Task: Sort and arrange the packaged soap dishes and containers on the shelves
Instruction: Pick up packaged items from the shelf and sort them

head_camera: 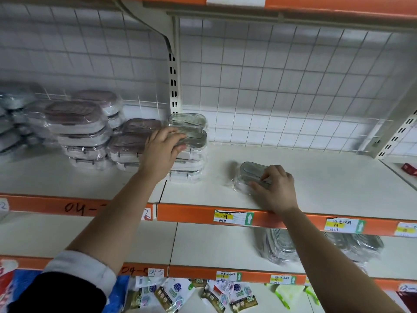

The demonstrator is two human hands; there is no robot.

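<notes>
Two grips: left hand (161,150) clasps stacked oval dish (196,137), right hand (276,188) pinches film-wrapped grey dish (250,170).

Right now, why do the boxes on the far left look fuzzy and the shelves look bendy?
Head view: the far-left wrapped soap dishes smear into blur near the frame edge; the wide-angle lens bows the orange shelf edge; the soap dish under the right hand looks sharper.

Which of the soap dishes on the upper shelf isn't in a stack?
The grey-lidded dish under the right hand: it lies alone on the shelf, right of the stacks. The left hand grips a stacked dish.
</notes>
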